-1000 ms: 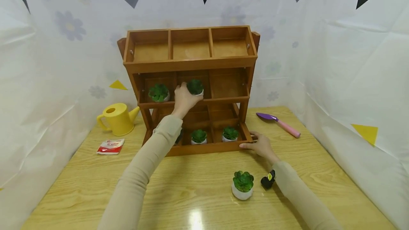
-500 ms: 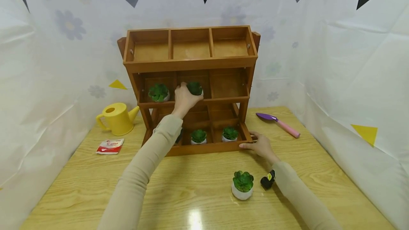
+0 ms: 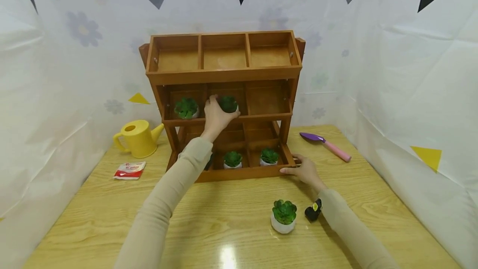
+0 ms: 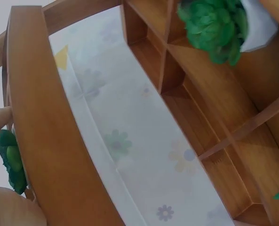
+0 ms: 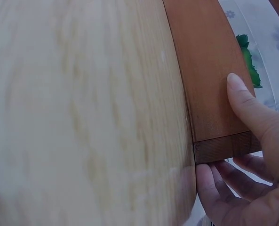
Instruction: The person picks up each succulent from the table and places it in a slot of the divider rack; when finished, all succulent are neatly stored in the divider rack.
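Note:
My left hand holds a small potted succulent in the middle compartment of the wooden rack's second tier, thumb and fingers around its white pot. In the left wrist view this succulent shows between the thumb and fingers, behind the tier's front board. Another succulent sits in the compartment to its left. At the rack's lower right corner, my right hand grips the bottom tier; the right wrist view has the thumb on the front board and fingers at its end.
Succulents stand in the bottom tier, one partly hidden by the left sleeve. Another potted succulent is on the table in front. A yellow watering can and red-white packet lie left, a purple-and-pink trowel right.

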`<state>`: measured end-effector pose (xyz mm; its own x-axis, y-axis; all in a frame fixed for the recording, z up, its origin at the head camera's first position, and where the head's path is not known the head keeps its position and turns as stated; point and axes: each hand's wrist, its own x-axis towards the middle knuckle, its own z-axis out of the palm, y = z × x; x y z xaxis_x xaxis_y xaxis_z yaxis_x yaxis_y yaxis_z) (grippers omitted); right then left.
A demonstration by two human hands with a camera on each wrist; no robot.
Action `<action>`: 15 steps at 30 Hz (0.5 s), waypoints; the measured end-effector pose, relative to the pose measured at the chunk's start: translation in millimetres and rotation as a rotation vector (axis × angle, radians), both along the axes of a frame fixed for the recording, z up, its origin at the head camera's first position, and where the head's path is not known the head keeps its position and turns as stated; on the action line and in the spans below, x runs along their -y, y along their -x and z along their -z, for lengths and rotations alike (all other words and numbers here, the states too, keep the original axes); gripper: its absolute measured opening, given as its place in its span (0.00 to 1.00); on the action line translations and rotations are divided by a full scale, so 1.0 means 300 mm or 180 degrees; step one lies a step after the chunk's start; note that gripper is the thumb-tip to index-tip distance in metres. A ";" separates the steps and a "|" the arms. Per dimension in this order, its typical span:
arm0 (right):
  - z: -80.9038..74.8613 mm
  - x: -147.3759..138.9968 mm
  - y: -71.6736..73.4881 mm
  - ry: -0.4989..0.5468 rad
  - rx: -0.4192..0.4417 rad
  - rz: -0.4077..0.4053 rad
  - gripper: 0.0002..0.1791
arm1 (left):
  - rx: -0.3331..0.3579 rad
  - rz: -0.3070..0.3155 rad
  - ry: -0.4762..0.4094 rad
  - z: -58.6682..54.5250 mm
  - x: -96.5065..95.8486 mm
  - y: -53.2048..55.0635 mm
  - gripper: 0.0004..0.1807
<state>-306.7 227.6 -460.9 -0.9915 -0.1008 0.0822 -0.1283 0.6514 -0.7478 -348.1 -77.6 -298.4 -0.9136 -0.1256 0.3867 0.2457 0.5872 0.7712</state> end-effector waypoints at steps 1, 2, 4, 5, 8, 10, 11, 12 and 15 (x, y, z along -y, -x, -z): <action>0.001 -0.001 0.000 -0.0003 0.0000 0.0003 0.49 | -0.0041 0.0010 -0.0071 0.005 -0.002 -0.003 0.47; 0.001 -0.001 0.001 0.0006 0.0011 0.0016 0.49 | -0.0095 0.0006 -0.0144 0.011 -0.004 -0.005 0.48; 0.002 -0.001 0.002 -0.0005 0.0016 0.0005 0.49 | -0.0239 -0.0018 -0.0309 0.022 -0.006 -0.008 0.49; 0.002 -0.001 0.003 -0.0005 0.0014 -0.0010 0.49 | -0.0322 -0.0023 -0.0409 0.027 -0.007 -0.009 0.49; 0.001 0.001 0.004 0.0014 0.0007 -0.0034 0.49 | -0.0668 -0.0022 -0.0691 0.037 -0.007 -0.015 0.49; -0.001 0.001 0.003 0.0016 -0.0010 -0.0045 0.48 | -0.0933 0.0041 -0.0783 0.042 -0.009 -0.029 0.49; -0.001 0.001 0.003 0.0004 -0.0012 -0.0045 0.48 | -0.1086 0.0077 -0.0775 0.044 -0.011 -0.040 0.48; -0.002 0.000 0.002 -0.0001 -0.0012 -0.0041 0.48 | -0.1220 0.0121 -0.0751 0.047 -0.015 -0.054 0.48; -0.002 -0.001 0.003 -0.0026 -0.0008 -0.0039 0.47 | -0.1556 0.0310 -0.0560 0.069 -0.033 -0.110 0.47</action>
